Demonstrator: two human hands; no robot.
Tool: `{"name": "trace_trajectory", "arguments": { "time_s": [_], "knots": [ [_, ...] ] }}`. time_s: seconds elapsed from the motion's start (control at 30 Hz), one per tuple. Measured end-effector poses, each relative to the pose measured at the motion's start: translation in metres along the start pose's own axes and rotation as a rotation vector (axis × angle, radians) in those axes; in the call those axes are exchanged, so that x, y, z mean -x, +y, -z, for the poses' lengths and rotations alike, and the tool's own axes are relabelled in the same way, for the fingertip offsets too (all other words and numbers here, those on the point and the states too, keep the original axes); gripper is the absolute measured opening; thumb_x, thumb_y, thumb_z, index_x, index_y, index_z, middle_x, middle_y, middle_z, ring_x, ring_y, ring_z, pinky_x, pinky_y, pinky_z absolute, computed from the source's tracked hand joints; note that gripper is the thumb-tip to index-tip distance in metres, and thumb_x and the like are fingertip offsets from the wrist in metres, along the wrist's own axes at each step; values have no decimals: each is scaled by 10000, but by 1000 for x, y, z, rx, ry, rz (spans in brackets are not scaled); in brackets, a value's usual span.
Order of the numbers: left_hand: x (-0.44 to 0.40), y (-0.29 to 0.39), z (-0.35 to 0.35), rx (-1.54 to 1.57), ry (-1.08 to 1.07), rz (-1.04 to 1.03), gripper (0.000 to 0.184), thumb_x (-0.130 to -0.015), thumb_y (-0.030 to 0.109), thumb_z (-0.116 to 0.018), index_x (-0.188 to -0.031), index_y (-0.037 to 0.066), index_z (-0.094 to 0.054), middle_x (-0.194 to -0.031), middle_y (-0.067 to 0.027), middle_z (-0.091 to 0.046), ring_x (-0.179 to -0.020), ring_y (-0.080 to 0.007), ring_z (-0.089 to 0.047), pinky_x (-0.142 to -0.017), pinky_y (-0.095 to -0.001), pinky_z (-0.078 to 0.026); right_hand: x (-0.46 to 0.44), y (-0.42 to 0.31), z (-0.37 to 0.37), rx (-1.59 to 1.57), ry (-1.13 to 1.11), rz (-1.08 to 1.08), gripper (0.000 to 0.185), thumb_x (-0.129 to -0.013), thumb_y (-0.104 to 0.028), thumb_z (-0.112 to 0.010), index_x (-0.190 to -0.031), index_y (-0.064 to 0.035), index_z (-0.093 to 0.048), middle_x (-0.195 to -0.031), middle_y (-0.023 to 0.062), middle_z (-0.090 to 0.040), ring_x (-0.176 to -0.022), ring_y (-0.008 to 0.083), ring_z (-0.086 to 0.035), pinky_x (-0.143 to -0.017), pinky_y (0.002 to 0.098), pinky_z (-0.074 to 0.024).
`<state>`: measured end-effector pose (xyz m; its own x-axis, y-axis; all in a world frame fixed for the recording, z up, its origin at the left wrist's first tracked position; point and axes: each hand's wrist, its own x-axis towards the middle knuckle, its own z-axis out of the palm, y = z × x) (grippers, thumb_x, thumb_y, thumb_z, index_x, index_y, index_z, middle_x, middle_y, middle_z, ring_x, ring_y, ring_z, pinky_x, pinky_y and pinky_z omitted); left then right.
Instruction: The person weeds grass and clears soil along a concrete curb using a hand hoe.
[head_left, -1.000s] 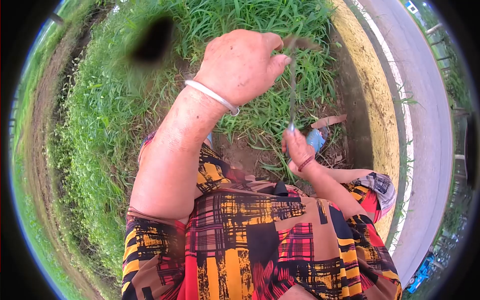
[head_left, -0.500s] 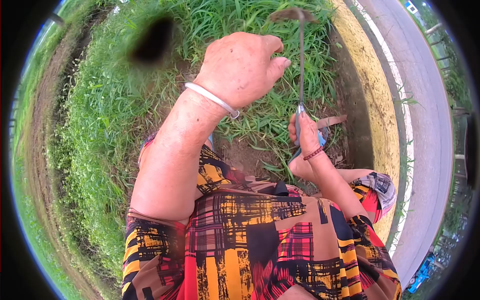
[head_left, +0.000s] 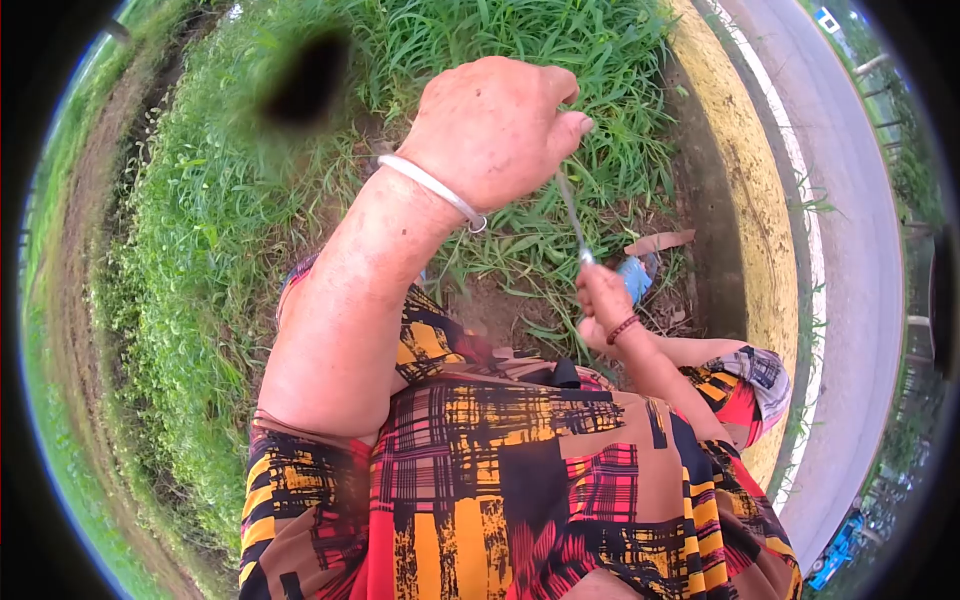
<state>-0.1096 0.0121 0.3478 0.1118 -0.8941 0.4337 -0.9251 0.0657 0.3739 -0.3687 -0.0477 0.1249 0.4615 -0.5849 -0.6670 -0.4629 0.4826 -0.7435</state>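
Note:
My left hand [head_left: 500, 130], with a white bangle at the wrist, is over the green grass [head_left: 530, 225]. Its fingers curl down out of sight, thumb beside the forefinger; whatever they hold is hidden. Lower right, my right hand [head_left: 604, 300], wearing a dark red beaded bracelet, is closed round the handle of a tool with a thin metal shaft [head_left: 572, 212]. The shaft slants up to the left and passes behind my left hand, which hides the tool's head. Bare soil [head_left: 485, 308] shows below the grass.
A blue object [head_left: 634, 278] and a brown strip [head_left: 660, 241] lie just beyond my right hand. On the right runs a yellow kerb [head_left: 745, 160], with a road [head_left: 850, 250] past it. Leafy plants [head_left: 180, 300] grow on the left. Patterned cloth [head_left: 500, 480] covers my lap.
The tool's head, seen raised above the grass half a second ago, has swung down and left behind my left hand. My right hand has lowered; my left hand has shifted slightly right.

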Motion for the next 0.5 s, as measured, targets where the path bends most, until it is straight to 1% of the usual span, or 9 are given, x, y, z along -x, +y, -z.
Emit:
{"name": "trace_trajectory", "arguments": {
  "time_s": [0.03, 0.13, 0.17, 0.23, 0.27, 0.3, 0.33, 0.37, 0.5],
  "knots": [
    [0, 1, 1, -16, -18, 6, 237, -805, 281, -591, -913, 74, -632, -673, -117, -625, -665, -310, -613, -611, -406, -486, 4, -13, -3, -43, 106, 250, 328, -914, -367, -467, -772, -79, -533, -546, -23, -448, -439, 60, -411, -398, 207, -324],
    [2, 0, -5, -36, -3, -26, 236, -802, 283, -595, -906, 74, -631, -674, -116, -627, -661, -308, -614, -612, -404, -489, 2, -45, -4, -141, 112, 403, 349, -921, -395, -440, -835, -66, -514, -559, -13, -440, -442, 68, -408, -396, 214, -324],
    [2, 0, -7, -36, -3, -27, 236, -802, 283, -595, -906, 74, -631, -674, -116, -627, -661, -308, -614, -612, -404, -489, -1, -42, -2, -142, 112, 404, 349, -921, -395, -440, -835, -66, -514, -559, -13, -440, -442, 68, -408, -396, 214, -324],
    [3, -2, -7, -7, 8, -19, 232, -799, 278, -599, -908, 76, -632, -679, -115, -630, -660, -305, -614, -617, -406, -490, -16, -18, 6, 41, 202, 331, 370, -918, -402, -434, -904, -45, -531, -590, 36, -504, -490, 117, -498, -454, 245, -390],
    [3, -2, -7, -8, 9, -16, 232, -799, 278, -599, -908, 76, -632, -679, -115, -630, -660, -305, -614, -617, -406, -490, -28, 20, 19, 43, 199, 331, 370, -918, -402, -434, -904, -45, -531, -590, 36, -504, -490, 117, -498, -454, 245, -390],
    [2, -2, -6, -13, 2, -13, 231, -798, 276, -601, -910, 77, -633, -675, -114, -629, -659, -303, -615, -615, -404, -490, -43, 76, 38, 812, 288, 607, 376, -912, -400, -435, -914, -44, -557, -627, 68, -547, -527, 157, -538, -501, 271, -419],
    [1, -2, -6, -18, -7, -12, 230, -796, 274, -603, -913, 78, -634, -671, -113, -628, -658, -301, -615, -614, -403, -490, -39, 85, 37, 1593, 356, 850, 384, -905, -398, -436, -924, -43, -582, -664, 100, -590, -565, 196, -579, -548, 296, -448],
    [1, -3, -6, -19, -7, -16, 230, -796, 274, -603, -913, 78, -634, -671, -113, -628, -658, -301, -615, -614, -403, -490, -42, 87, 39, 1591, 361, 850, 384, -905, -398, -436, -924, -43, -582, -664, 100, -590, -565, 196, -579, -548, 296, -448],
    [0, -1, -7, -7, -6, -6, 233, -795, 270, -609, -925, 78, -635, -656, -110, -625, -644, -296, -614, -601, -394, -486, -21, 47, 24, 719, 283, 94, 378, -875, -400, -483, -828, -55, -630, -660, 93, -619, -585, 196, -593, -574, 294, -449]
  ]
}}
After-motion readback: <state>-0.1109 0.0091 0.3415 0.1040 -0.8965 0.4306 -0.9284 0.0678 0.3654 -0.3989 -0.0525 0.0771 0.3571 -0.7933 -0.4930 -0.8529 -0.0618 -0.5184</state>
